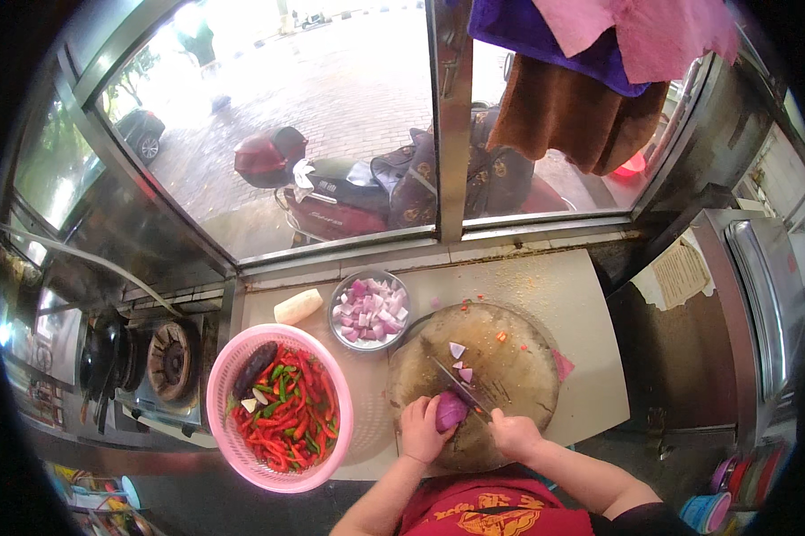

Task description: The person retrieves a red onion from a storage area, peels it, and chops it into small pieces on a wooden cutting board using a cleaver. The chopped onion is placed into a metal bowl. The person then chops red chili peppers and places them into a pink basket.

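On a round wooden chopping block (503, 429), my left hand (421, 429) steadies a purple onion (450, 410) with its fingers curled over the left side. My right hand (515, 435) grips the handle of a kitchen knife (459, 387), whose blade stands on the block right beside the onion. A few cut onion pieces (456, 350) lie beyond the blade, with small orange-red bits (501, 336) near them. Behind and to the left of the block stands a round bowl (369, 344) filled with diced purple onion (370, 310).
A pink plastic basket (216, 402) at the left holds red and green chillies (288, 422) and a dark eggplant (255, 370). A peeled pale root vegetable (298, 307) lies behind it. A gas burner (172, 360) is farther left. Towels (570, 107) hang before the window at upper right.
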`<state>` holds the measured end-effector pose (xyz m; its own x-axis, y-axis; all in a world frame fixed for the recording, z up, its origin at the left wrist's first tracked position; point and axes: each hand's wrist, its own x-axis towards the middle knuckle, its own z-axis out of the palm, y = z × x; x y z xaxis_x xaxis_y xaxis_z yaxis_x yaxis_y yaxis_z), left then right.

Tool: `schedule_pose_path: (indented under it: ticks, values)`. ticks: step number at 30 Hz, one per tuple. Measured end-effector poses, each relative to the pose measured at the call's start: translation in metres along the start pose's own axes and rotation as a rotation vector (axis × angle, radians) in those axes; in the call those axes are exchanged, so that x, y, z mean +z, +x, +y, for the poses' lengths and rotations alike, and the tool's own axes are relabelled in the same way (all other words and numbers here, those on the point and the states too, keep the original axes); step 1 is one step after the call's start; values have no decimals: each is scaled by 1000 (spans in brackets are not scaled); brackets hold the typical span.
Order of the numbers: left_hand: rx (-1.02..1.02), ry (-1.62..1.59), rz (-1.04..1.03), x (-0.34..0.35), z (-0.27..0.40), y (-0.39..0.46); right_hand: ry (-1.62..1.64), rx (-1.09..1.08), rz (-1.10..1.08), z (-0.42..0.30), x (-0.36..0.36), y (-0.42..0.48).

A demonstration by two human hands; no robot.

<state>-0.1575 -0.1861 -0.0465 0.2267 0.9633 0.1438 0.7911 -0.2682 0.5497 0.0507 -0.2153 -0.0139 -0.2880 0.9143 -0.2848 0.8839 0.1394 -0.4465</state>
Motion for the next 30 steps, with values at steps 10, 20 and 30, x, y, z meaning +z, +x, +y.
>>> schedule_pose_path:
  ticks: [10, 20, 30]
  values:
    - [-102, 23, 60, -2, 13, -2, -76, 7, -111, -5, -29, 9]
    - [28, -286, 189, 10, -14, -16, -9, 75, -199, -28, -55, 2]
    - [-15, -318, 140, 1, -13, -10, 12, 20, -40, -22, -11, 26]
